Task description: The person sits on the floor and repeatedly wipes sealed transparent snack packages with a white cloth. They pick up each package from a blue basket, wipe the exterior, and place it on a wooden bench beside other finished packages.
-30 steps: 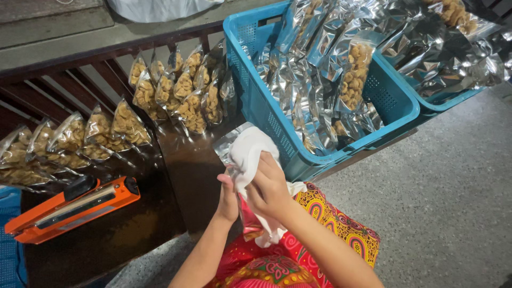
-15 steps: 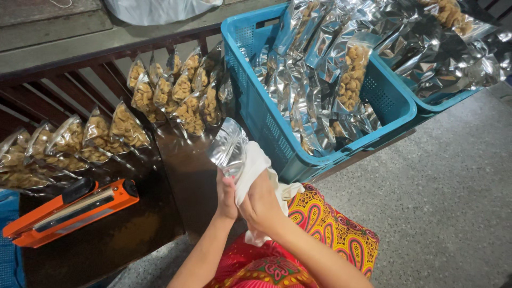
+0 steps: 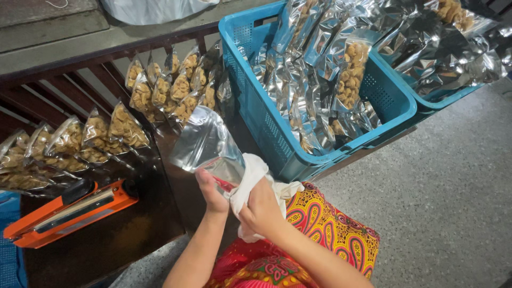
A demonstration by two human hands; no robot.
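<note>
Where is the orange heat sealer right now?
The orange heat sealer lies lower left in the head view, on the dark table, below the filled snack bags.

Bare forearms; bright red-and-yellow patterned garment (image 3: pixel 320 240).

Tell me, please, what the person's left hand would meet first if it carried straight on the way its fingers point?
Probably the clear pouch that the left hand already grips; beyond that, seemingly the snack bags leaning on the rail, though depth is unclear.

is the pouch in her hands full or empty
Empty: the clear-fronted pouch held by the left hand looks flat, with no snacks showing inside.
</note>
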